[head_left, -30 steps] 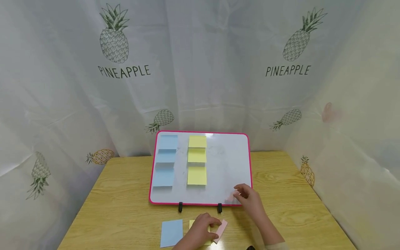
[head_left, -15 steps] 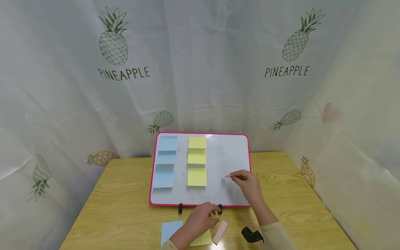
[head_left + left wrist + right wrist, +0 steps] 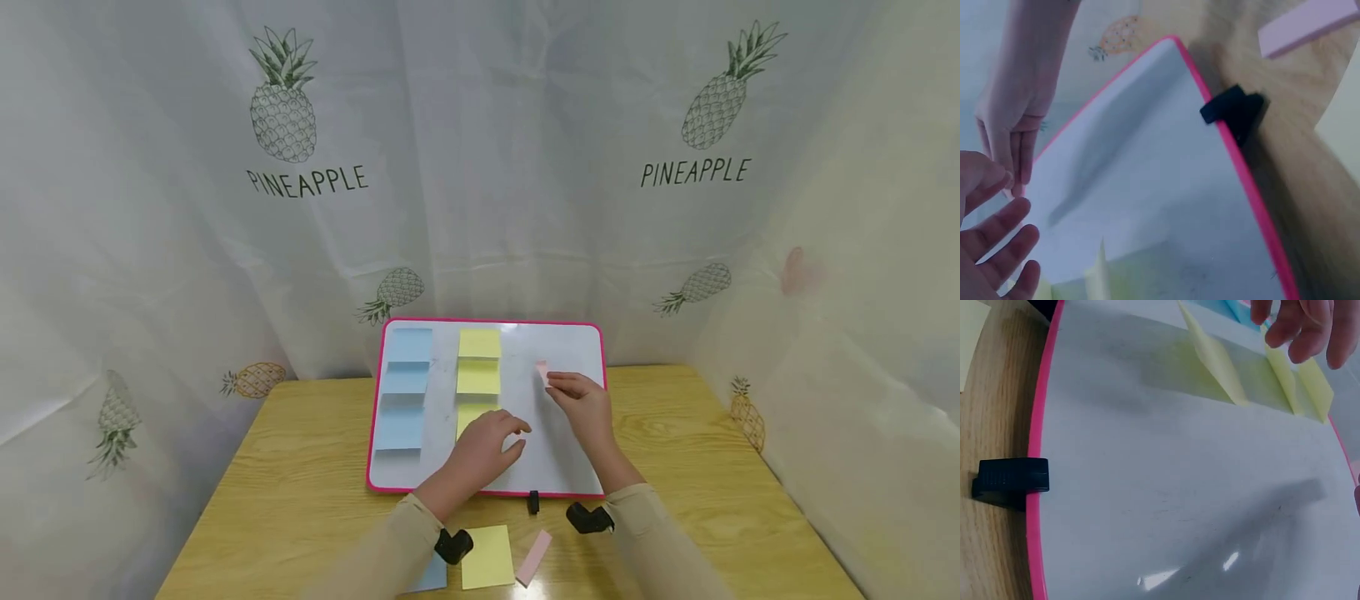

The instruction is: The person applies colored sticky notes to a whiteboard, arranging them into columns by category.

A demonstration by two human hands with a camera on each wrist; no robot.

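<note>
My right hand pinches a small pink sticky note in front of the right part of a pink-framed whiteboard. Lower and to the left, my left hand hovers before the board with fingers relaxed and apart, holding nothing. It covers part of the lowest yellow sticky note. In the left wrist view, the left hand's spread fingers overlap the right hand. Three blue sticky notes run down the board's left side, beside the yellow column, their lower edges lifting off.
On the wooden table before the board lie a yellow sticky pad, a narrow pink pad and a blue pad partly behind the left sleeve. A black clip foot supports the board's lower edge. A pineapple-print curtain hangs behind.
My right hand has carried the pink note from the board's lower right up toward its upper right. My left hand has left the pink pad and risen in front of the board.
</note>
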